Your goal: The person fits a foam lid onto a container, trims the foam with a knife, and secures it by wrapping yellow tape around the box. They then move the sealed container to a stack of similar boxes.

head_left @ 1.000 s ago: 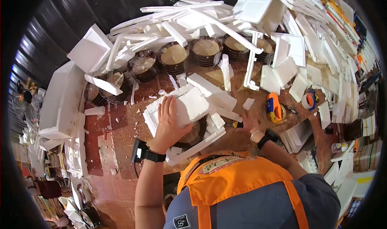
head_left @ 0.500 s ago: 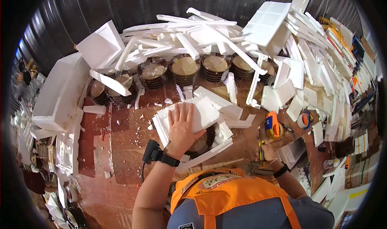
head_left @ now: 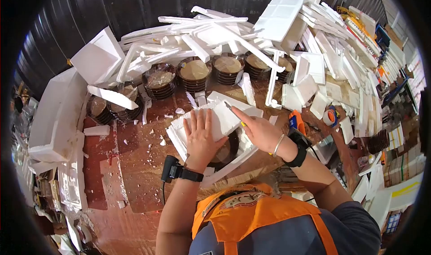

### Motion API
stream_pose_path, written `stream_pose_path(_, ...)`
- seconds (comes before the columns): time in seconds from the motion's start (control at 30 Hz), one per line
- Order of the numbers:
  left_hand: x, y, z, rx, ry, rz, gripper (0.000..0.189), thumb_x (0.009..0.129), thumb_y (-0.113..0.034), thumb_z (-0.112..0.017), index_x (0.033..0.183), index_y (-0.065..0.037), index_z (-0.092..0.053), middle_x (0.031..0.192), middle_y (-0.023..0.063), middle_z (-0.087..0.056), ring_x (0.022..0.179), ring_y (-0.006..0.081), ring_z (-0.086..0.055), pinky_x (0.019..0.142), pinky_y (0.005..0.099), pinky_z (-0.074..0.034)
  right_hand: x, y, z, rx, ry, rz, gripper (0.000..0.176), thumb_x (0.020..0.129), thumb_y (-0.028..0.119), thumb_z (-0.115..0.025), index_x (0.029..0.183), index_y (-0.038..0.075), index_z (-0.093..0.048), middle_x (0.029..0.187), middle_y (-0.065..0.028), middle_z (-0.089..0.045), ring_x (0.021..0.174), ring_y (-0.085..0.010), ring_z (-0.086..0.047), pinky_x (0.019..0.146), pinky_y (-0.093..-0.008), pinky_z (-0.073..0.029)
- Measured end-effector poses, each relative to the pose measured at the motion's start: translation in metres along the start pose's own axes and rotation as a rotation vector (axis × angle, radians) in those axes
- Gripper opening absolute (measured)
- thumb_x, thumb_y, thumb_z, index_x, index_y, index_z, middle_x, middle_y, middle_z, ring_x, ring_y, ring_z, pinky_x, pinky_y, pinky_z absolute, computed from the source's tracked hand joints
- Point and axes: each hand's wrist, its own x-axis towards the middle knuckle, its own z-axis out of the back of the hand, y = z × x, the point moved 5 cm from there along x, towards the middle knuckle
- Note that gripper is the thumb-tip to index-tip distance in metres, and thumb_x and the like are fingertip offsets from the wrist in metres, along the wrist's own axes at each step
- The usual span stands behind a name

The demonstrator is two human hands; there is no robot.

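My left hand lies flat with fingers spread, pressing on a white foam block. In my right hand is a utility knife with yellow on its handle. Its blade tip is at the block's upper right edge, touching or very close to it. Beneath and beside the block, more foam pieces surround a dark brown round object, partly hidden by my left hand and the block.
Behind stands a row of dark brown ribbed stacks with tan tops, under heaped foam strips. A foam box is at left. An orange-and-black tool and a tape dispenser lie right. Foam crumbs dot the wooden table.
My right hand has come up and left from the table's right front side, bringing the utility knife to the foam block. My left hand stays on the block. The view has shifted slightly.
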Motion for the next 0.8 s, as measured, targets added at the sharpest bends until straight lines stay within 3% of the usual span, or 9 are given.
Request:
stream_pose_path(0.07,0.000,-0.001,0.001,-0.012,-0.022,-0.005,0.102,0.069,-0.045,-0.083,0.150,-0.004,-0.035,0.147,0.0222,-0.044,0.143,0.0432,-0.032,0.117,0.0593,-0.020,0.007,0.003,-0.002,-0.044,-0.014,0.024,0.073,0.094,0.004,-0.051,0.157,0.019,-0.019,0.087,-0.0246,-0.064,0.079,-0.0416,-0.064,0.073,-0.0497,-0.050)
stream_pose_path(0.27,-0.001,0.000,0.000,-0.013,-0.032,-0.011,0.102,0.069,-0.044,-0.083,0.150,-0.003,-0.036,0.147,0.0225,-0.044,0.143,0.0439,-0.032,0.117,0.0598,-0.020,0.037,0.002,-0.007,-0.194,0.075,-0.032,0.074,0.087,0.004,-0.051,0.155,0.011,-0.024,0.084,-0.0256,-0.065,0.079,-0.0415,-0.065,0.072,-0.0487,-0.052)
stream_pose_path(0.37,0.000,0.000,0.001,-0.012,-0.012,0.010,0.102,0.069,-0.042,-0.084,0.151,-0.006,-0.034,0.150,0.0192,-0.041,0.144,0.0403,-0.030,0.118,0.0580,-0.018,0.049,0.003,-0.006,-0.189,0.124,-0.063,0.073,0.085,0.003,-0.052,0.154,0.010,-0.028,0.085,-0.0271,-0.066,0.081,-0.0419,-0.066,0.073,-0.0484,-0.052)
stream_pose_path(0.6,-0.003,-0.002,0.001,-0.004,-0.004,0.005,0.102,0.070,-0.043,-0.083,0.151,-0.005,-0.034,0.151,0.0194,-0.041,0.144,0.0410,-0.030,0.118,0.0587,-0.018,0.035,0.003,-0.001,-0.150,0.194,-0.073,0.069,0.086,0.002,-0.050,0.152,0.009,-0.033,0.087,-0.0264,-0.067,0.084,-0.0426,-0.066,0.075,-0.0491,-0.052)
stream_pose_path(0.67,-0.002,-0.002,0.001,0.007,0.006,-0.004,0.099,0.073,-0.044,-0.081,0.150,-0.002,-0.035,0.150,0.0224,-0.041,0.144,0.0432,-0.029,0.117,0.0593,-0.019,0.001,0.002,0.005,-0.117,0.177,-0.007,0.066,0.088,0.003,-0.048,0.152,0.012,-0.033,0.088,-0.0267,-0.066,0.083,-0.0411,-0.066,0.075,-0.0488,-0.052)
stream_pose_path(0.73,-0.003,-0.002,0.003,0.011,0.008,-0.009,0.100,0.073,-0.045,-0.080,0.150,-0.001,-0.033,0.150,0.0229,-0.040,0.144,0.0435,-0.027,0.117,0.0599,-0.019,-0.042,-0.022,0.002,-0.137,0.212,0.173,0.066,0.093,0.009,-0.050,0.154,0.025,-0.030,0.090,-0.0292,-0.064,0.076,-0.0436,-0.065,0.071,-0.0486,-0.052)
stream_pose_path(0.8,0.001,-0.002,0.003,0.024,0.056,0.013,0.102,0.073,-0.045,-0.080,0.151,-0.001,-0.032,0.151,0.0232,-0.038,0.145,0.0439,-0.026,0.116,0.0610,-0.018,-0.069,-0.006,0.041,-0.061,0.618,-0.219,0.069,0.094,0.011,-0.049,0.157,0.026,-0.024,0.090,-0.0259,-0.066,0.074,-0.0395,-0.067,0.072,-0.0463,-0.053)
